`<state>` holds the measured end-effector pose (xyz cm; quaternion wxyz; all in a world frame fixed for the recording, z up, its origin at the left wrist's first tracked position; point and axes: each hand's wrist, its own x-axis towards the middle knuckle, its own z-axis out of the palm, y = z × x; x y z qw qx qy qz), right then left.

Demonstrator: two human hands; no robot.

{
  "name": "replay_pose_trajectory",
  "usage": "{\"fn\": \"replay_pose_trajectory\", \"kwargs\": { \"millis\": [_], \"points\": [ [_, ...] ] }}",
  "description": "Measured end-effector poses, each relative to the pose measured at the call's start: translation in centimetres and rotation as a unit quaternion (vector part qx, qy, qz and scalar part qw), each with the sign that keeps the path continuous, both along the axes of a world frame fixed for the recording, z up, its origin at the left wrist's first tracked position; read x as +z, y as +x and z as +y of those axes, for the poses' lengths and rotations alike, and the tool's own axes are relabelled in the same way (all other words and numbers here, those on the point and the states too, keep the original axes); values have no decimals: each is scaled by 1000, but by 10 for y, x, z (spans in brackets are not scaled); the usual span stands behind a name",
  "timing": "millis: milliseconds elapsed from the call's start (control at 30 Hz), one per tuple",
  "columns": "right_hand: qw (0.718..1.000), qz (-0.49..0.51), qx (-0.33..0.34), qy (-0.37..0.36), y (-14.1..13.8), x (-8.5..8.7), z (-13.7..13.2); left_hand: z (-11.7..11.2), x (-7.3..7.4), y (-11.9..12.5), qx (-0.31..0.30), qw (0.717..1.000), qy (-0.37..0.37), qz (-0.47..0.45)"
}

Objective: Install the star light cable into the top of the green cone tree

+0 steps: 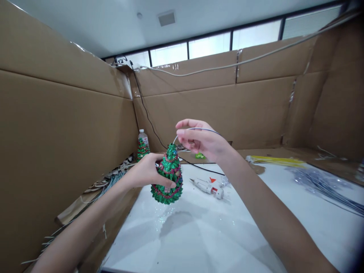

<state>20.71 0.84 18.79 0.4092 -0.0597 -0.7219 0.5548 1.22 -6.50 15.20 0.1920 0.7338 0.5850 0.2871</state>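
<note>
My left hand (pixel 150 170) is wrapped round a small green glittery Christmas tree ornament (pixel 170 170) with red garlands, holding it upright above the white board. A thin pale wire (pixel 174 139) comes out of the tree's tip and bends over to the right. Just above the tip, my right hand (pixel 196 138) pinches this wire between thumb and fingers, and its far end runs back along the wrist. On the white board behind the tree lies a white hot glue gun (pixel 209 188), apart from both hands.
A second tree (pixel 142 149) stands by a plastic bottle (pixel 143 136) at the back left. Bundled wires (pixel 112 182) lie along the left side, with more wires (pixel 335 195) and yellow strips (pixel 275 161) at right. Cardboard walls (pixel 184 106) enclose the white board (pixel 159 242).
</note>
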Motion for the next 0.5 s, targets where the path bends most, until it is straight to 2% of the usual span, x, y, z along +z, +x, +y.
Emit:
{"fn": "replay_pose_trajectory", "kwargs": {
  "millis": [133,233,367,433,500],
  "points": [
    [999,23,14,-30,0,1,2,0,0,0,6,1000,-4,-5],
    [1000,9,-12,23,1,0,0,0,0,-1,-3,1000,0,-2],
    [988,-52,-89,116,0,-1,-6,0,0,0,-18,1000,6,3],
    [981,-85,-113,135,-1,-1,-9,0,0,1,-23,1000,4,5],
    [983,-87,-103,127,-1,-1,-9,1,-1,1,-28,1000,3,7]
  ]
}}
